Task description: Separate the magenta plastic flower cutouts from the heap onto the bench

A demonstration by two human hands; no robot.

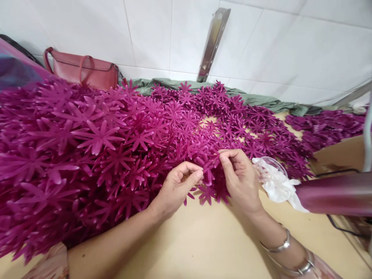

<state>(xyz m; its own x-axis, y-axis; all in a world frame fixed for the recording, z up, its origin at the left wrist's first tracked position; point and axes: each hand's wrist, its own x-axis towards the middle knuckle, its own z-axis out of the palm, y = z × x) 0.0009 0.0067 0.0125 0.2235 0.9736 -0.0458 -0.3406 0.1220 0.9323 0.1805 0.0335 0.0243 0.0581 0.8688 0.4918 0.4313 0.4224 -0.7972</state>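
Between my hands, a magenta artificial flower [208, 170] with long narrow petals is held above the table. My left hand [181, 184] pinches a petal on its left side between thumb and forefinger. On the opposite side, my right hand [240, 174] pinches another petal near the top. More loose flowers [207, 194] lie on the table just below my fingers. A large heap of the same magenta flowers [99, 135] rises beside my left hand and spreads behind both hands. Two silver bangles circle my right wrist.
A tan table [192, 244] lies under my forearms. To the right are crumpled white tissue [280, 186], a shiny magenta roll [337, 193] and darker purple pieces [331, 126]. Behind the heap are a red handbag [84, 69], green cloth [261, 102] and a metal bracket [214, 44] against the tiled wall.
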